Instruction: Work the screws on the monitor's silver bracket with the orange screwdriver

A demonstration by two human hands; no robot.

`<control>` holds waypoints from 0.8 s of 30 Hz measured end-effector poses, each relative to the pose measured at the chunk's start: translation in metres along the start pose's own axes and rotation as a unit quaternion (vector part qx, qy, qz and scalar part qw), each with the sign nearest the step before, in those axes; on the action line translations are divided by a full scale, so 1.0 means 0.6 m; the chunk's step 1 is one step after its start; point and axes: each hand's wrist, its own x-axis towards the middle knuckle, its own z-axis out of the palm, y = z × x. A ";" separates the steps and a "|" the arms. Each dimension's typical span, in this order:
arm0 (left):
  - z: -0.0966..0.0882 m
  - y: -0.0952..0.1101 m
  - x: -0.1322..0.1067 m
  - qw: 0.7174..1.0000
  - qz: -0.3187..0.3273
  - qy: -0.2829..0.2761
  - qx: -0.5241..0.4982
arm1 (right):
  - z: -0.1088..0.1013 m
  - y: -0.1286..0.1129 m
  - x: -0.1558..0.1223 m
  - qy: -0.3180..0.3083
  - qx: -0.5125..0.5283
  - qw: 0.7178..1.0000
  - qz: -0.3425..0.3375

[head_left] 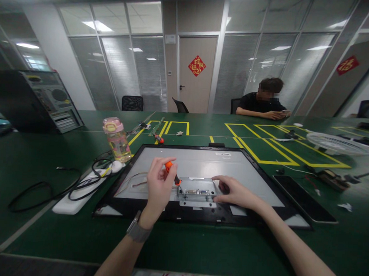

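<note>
My left hand (161,180) is closed around the orange-and-black handle of a screwdriver (177,181). Its shaft slants down to the left end of a metal bracket (196,199) with video connectors along its front. Against the right end of that bracket rests my right hand (229,191), thumb and fingers apart around the corner, steadying or touching it. Bracket and hands are over the back of a flat display panel (195,161) with a black frame, lying flat on the green table. Thin wires (134,185) run out left of my left hand.
Left of the panel are a white power strip (71,200) with black cables and a pink-lidded bottle (117,140). A black phone (304,199) lies to the right. Behind the panel is another screwdriver (159,139). A computer case (49,100) stands far left; a person (263,101) sits across the table.
</note>
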 end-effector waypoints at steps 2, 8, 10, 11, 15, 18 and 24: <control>0.000 0.001 0.000 1.000 -0.008 -0.013 -0.017 | 0.000 0.001 0.001 0.000 -0.001 1.000 -0.001; 0.002 -0.003 0.001 0.999 -0.040 -0.015 -0.023 | 0.000 0.002 0.001 -0.003 -0.007 1.000 0.000; 0.003 -0.004 0.001 1.000 -0.027 -0.005 -0.009 | 0.000 0.002 0.000 -0.002 -0.006 1.000 0.001; 0.003 -0.004 0.001 1.000 -0.024 -0.005 -0.007 | 0.001 0.002 -0.001 -0.003 -0.005 1.000 0.002; 0.002 -0.003 -0.002 0.997 -0.061 -0.039 -0.039 | 0.001 0.001 -0.001 -0.004 -0.003 1.000 0.007; 0.003 -0.002 -0.002 0.997 -0.061 -0.032 -0.035 | 0.001 0.001 0.000 -0.003 -0.003 1.000 0.004; 0.001 -0.002 -0.002 0.998 -0.033 -0.034 -0.028 | 0.000 0.000 0.001 -0.004 -0.001 1.000 0.006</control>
